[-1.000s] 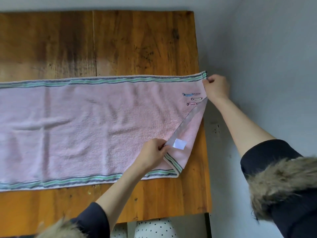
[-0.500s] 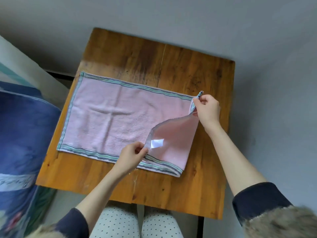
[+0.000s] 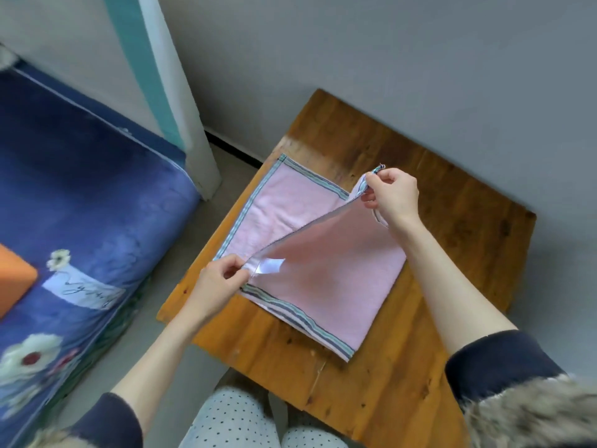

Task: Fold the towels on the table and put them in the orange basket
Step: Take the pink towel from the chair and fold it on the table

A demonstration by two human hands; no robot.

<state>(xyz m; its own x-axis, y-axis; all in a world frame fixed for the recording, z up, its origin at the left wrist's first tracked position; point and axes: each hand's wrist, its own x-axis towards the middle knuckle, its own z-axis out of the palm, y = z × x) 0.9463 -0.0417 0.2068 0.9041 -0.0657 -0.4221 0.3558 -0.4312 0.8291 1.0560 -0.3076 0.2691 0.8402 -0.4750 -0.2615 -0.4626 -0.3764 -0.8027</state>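
A pink towel with green and grey striped borders lies on the wooden table, its right end lifted and carried over the left part. My left hand pinches the near corner of the raised end beside a white label. My right hand pinches the far corner above the towel's far edge. An orange shape, possibly the basket, shows at the left edge on a blue surface.
A blue flowered bed cover fills the left side. A white and teal post stands behind it. Grey walls close the table's far and right sides. My knees in dotted trousers are at the table's near edge.
Both hands have drawn the towel's right end leftward over the rest, so the folded flap now covers much more. The view has swung left, revealing the bed cover and orange shape.
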